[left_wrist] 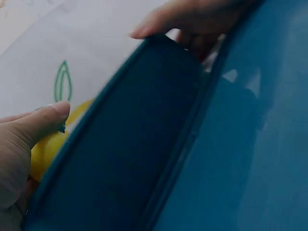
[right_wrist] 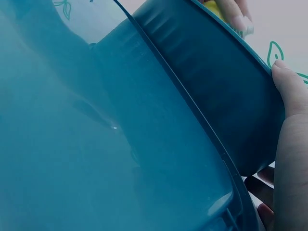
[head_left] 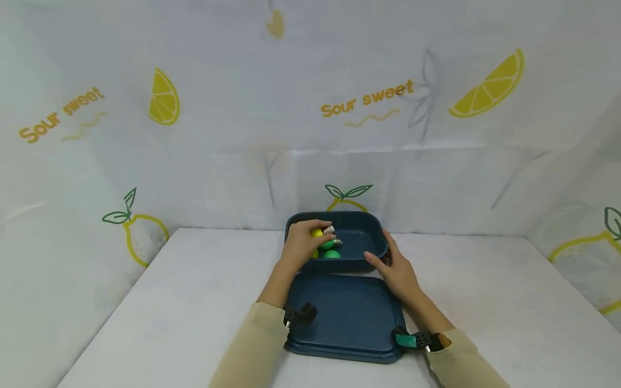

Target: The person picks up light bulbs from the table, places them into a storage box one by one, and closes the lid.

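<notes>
A dark blue box (head_left: pixel 351 265) stands near the table's back edge, tilted slightly toward the camera. Over its left part my left hand (head_left: pixel 297 247) pinches a yellow light bulb (head_left: pixel 317 233), whose metal screw base points right. Inside the box below lie a green bulb (head_left: pixel 328 244), a second green bulb (head_left: pixel 332 254) and a partly hidden yellow bulb (head_left: pixel 315 254). My right hand (head_left: pixel 399 276) grips the box's front right corner, thumb on the rim and fingers beneath, as the right wrist view shows. In the left wrist view the box wall hides most of the contents.
The flat blue lid (head_left: pixel 344 315) lies on the white table (head_left: pixel 204 312) just in front of the box, beneath both wrists. A white cloth (head_left: pixel 233 178) printed with lemons hangs behind the table and at the sides.
</notes>
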Tool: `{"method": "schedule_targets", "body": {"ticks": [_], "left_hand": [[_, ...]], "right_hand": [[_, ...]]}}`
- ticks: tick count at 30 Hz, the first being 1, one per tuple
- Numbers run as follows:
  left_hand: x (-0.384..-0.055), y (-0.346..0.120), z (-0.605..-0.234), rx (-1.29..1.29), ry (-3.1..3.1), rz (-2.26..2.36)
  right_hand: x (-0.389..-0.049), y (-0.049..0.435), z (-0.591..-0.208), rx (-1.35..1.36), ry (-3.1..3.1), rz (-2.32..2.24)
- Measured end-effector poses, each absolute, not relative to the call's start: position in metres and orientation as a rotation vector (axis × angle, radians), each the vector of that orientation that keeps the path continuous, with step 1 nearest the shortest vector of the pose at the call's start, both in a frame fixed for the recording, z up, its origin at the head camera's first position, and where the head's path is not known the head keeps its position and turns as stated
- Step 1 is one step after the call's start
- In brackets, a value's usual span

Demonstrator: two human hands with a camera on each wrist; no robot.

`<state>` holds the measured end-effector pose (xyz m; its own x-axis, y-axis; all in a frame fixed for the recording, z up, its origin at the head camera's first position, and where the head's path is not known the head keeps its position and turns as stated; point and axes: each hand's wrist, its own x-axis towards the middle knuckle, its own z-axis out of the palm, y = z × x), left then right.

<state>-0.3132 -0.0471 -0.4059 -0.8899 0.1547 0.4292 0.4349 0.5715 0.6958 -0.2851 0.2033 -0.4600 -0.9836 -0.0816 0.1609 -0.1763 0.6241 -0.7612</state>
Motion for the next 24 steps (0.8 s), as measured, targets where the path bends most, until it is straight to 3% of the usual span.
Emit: {"method": "schedule_targets", "body": {"ticks": [7, 24], "left_hand": [[-0.3109, -0.0398, -0.4081, -0.413, -2.578, -0.973], [-0.3141, -0.0415, -0.4113, -0.425, -2.746, -1.031]], "right_hand": [[-0.2870, 0.2036, -0.4602, 0.221, -2.721, 1.303], [-0.2851, 0.2022, -0.4565, 0.205, -2.753, 1.289]]}}
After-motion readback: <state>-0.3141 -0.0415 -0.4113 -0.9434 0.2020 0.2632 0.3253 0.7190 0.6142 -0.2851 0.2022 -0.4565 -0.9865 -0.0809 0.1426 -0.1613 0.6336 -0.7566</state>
